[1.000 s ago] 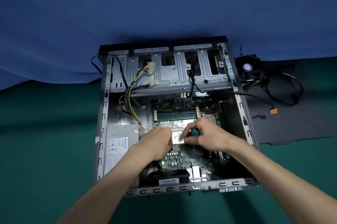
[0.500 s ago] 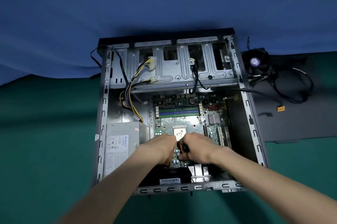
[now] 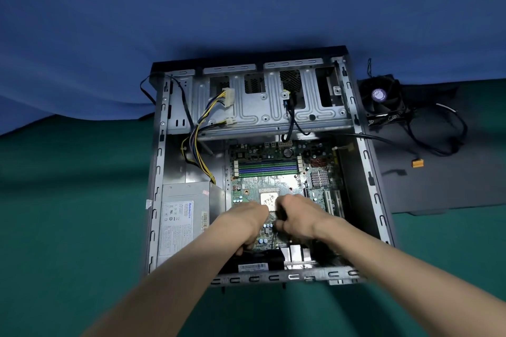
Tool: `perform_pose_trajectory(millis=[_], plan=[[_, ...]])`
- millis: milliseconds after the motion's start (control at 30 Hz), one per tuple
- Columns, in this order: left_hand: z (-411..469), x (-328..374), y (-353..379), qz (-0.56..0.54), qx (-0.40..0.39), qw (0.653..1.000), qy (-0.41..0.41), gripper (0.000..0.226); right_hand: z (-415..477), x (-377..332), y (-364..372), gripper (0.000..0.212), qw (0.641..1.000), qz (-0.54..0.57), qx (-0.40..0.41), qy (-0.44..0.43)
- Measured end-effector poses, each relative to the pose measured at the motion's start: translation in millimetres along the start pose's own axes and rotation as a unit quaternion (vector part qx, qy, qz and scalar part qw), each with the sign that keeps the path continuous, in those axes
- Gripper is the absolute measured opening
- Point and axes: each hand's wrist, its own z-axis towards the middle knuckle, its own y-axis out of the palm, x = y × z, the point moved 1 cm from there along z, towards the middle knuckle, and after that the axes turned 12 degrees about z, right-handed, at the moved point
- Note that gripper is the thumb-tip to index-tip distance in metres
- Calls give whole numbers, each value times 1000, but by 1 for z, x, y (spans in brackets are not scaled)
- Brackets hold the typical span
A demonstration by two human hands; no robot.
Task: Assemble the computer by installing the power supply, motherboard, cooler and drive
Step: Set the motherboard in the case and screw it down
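Observation:
An open metal computer case [image 3: 158, 172] lies flat on the green table. The green motherboard [image 3: 273, 180] sits inside it, its silver CPU [image 3: 269, 197] bare. A grey power supply [image 3: 183, 216] fills the near left corner. The black cooler fan [image 3: 380, 98] lies outside, to the right of the case. My left hand [image 3: 246, 224] rests curled on the board's near part, its fingers hidden. Touching it, my right hand [image 3: 298, 219] is closed just below the CPU around something small and dark that I can barely see.
The empty drive cage [image 3: 262, 112] spans the far end of the case, with yellow and black cables [image 3: 202, 123] draped over it. A dark side panel [image 3: 438, 186] lies to the right, with loose wires and an orange connector [image 3: 418, 163] on it. A blue cloth hangs behind.
Both hands slid from over the CPU toward me along the board, uncovering the CPU. They stay pressed together. The view has shifted slightly.

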Motion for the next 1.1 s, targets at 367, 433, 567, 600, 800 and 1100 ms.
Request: perform_pose_trajectory(millis=[367, 433, 567, 600, 800, 1100], plan=[[-1, -5, 3, -78, -7, 997, -7, 16, -1, 2, 3, 20, 1000, 24, -11, 10], [-3, -4, -2, -78, -14, 997, -2, 22, -1, 2, 4, 20, 1000, 20, -12, 9], [2, 3, -3, 41, 1, 998, 55, 23, 1, 3, 5, 19, 1000, 8, -10, 5], [2, 4, -3, 76, 15, 995, 68, 19, 1, 4, 5, 19, 1000, 7, -10, 4], [9, 10, 0, 173, 32, 980, 97, 17, 2, 7, 5, 25, 1000, -14, -2, -2], [13, 14, -2, 92, -13, 994, 62, 11, 2, 9, 4, 28, 1000, -24, 3, -2]])
